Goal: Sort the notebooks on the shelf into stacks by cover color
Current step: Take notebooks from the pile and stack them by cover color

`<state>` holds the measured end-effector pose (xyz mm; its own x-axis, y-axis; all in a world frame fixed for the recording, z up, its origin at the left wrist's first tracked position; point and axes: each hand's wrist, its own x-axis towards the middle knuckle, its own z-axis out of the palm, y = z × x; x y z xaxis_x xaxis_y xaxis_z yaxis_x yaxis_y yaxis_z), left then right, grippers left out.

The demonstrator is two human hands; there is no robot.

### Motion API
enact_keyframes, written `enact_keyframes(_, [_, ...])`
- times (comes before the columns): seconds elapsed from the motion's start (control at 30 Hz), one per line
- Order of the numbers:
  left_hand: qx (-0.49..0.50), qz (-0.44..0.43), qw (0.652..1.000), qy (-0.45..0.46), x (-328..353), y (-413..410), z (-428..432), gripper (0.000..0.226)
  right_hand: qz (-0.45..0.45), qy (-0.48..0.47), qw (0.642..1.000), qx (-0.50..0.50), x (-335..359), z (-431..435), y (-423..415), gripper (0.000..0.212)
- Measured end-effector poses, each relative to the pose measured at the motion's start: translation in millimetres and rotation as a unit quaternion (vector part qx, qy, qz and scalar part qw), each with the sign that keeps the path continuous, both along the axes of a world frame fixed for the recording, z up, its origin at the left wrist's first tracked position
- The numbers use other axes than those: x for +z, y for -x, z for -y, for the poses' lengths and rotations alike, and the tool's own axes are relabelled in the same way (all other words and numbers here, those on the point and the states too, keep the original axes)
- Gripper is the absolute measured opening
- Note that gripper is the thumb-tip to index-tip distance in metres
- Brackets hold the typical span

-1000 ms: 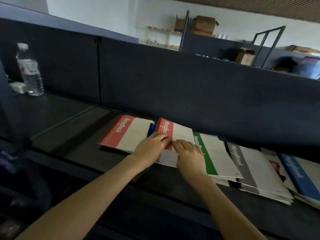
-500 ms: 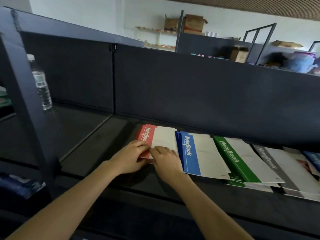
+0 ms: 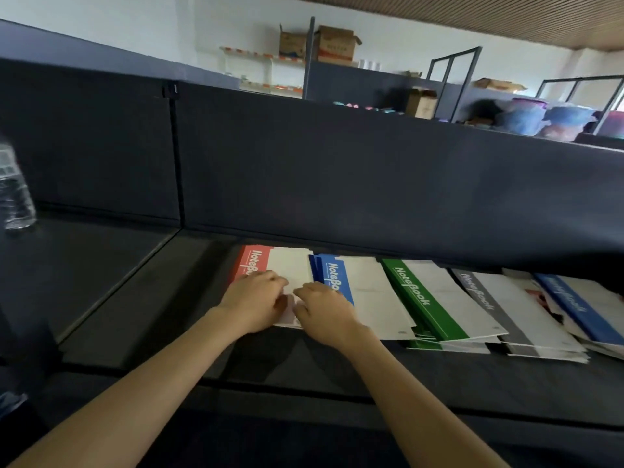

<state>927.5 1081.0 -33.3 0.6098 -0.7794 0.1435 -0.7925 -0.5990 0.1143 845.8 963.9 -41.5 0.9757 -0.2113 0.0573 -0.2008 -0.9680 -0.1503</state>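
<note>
Both hands are down on the shelf [image 3: 141,298] now, side by side, almost touching. The left hand [image 3: 256,300] lies on the red notebook [image 3: 251,261], covering the lower end of its red band, fingers bent over the cover. The right hand [image 3: 324,309] sits just to its right, across the near right corner of that same notebook, knuckles up and fingertips curled toward the left hand. Pinching the edge or only pressing down? From here I cannot tell, for either hand, because the thumbs are tucked against the paper.

Just right of the right hand lies the blue notebook [image 3: 368,292], its blue band partly under that hand's knuckles. It overlaps other blue covers beneath it. Further right comes the green notebook [image 3: 435,298], lying on more sheets. Then the grey notebook [image 3: 506,305] tops a thicker pile, and furthest from the hands is a second blue notebook [image 3: 580,305], tilted on loose covers. All of them fan out flat along the shelf, each overlapping the next.

Beyond the fingertips rises the dark back panel [image 3: 337,180]. Far off to the left of the left hand stands a water bottle [image 3: 13,194] — upright, well apart from the notebooks
</note>
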Motion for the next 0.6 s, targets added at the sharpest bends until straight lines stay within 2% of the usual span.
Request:
enact_keyframes(0.13, [-0.020, 0.024, 1.000, -0.002, 2.0, 19.9, 55.2, 0.039, 0.028, -0.016, 0.997, -0.067, 3.0, 46.3, 28.3, 0.032])
enact_keyframes(0.3, [-0.091, 0.025, 0.995, 0.019, 0.7, 58.9, 141.1, 0.037, 0.021, -0.015, 0.988, -0.154, 4.8, 118.7, 83.2, 0.035])
enact_keyframes(0.6, [-0.160, -0.014, 0.985, 0.054, -6.8, 155.6, 266.9, 0.033, 0.041, -0.017, 0.975, -0.216, 1.1, 237.5, 184.9, 0.032])
